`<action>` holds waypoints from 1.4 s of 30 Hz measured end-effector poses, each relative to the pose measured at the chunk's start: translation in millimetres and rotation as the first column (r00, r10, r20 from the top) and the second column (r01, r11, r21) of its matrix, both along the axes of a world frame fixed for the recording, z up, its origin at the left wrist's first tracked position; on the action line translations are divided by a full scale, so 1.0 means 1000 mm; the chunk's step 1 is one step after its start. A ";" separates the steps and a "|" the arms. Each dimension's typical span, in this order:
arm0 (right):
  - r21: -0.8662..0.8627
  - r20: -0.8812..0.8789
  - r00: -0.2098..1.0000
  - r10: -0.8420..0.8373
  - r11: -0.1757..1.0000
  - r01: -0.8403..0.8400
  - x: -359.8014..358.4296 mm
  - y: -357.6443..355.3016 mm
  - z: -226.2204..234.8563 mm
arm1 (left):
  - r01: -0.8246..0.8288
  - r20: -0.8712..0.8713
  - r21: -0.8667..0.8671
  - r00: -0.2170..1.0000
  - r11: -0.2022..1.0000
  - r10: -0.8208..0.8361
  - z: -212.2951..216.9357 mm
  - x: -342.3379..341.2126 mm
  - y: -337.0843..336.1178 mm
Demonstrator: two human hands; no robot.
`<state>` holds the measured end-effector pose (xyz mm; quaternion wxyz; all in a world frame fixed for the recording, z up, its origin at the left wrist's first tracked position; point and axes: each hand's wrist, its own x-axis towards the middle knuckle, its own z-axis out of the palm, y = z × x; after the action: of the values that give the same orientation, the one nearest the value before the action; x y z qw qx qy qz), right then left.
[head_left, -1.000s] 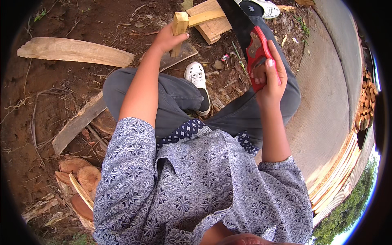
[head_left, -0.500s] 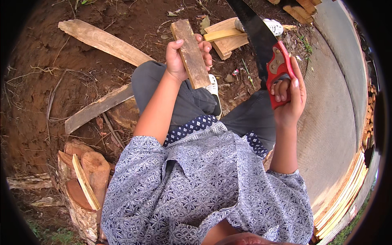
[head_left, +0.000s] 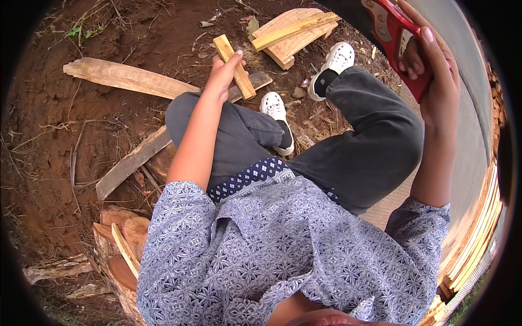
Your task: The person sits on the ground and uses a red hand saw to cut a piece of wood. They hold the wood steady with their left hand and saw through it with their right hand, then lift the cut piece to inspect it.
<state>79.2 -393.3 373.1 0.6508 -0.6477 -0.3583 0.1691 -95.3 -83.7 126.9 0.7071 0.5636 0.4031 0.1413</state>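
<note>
My left hand is closed round a short wooden block, thumb across its upper side. It is held in the air above my left knee, its narrow yellowish side facing up. Raised out to the right, my right hand grips the red handle of a hand saw, fingers through the handle's opening. The dark toothed blade points up and left, its far part cut off by the top edge of the view. Block and saw are well apart.
Flat wood pieces lie beyond my feet. A long pale plank and a grey board lie left of my knee. A cut log stump stands at lower left. Stacked wooden strips line the right, beside grey pavement.
My right hand has moved up and right with the saw. The left hand has tipped the block so a narrower side shows. More of my right leg is visible.
</note>
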 end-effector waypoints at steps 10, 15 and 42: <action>-0.049 -0.107 0.957 -0.270 0.963 0.266 0.057 -0.011 -0.084 | 0.706 -0.705 0.617 0.692 0.347 -0.155 -0.010 0.118 0.041; 0.002 -0.188 0.941 -0.281 0.958 0.286 0.086 -0.017 -0.057 | 0.749 -0.791 0.535 0.607 0.391 -0.079 -0.030 0.171 0.073; 0.146 -0.339 0.933 -0.121 0.973 0.179 0.120 -0.033 -0.027 | 0.838 -0.661 0.440 0.546 0.324 -0.514 -0.096 0.276 0.082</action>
<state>199.6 -426.3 346.3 0.7665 -0.5766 -0.2077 0.1923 180.6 -1.3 30.8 0.3132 0.9229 0.1657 -0.1506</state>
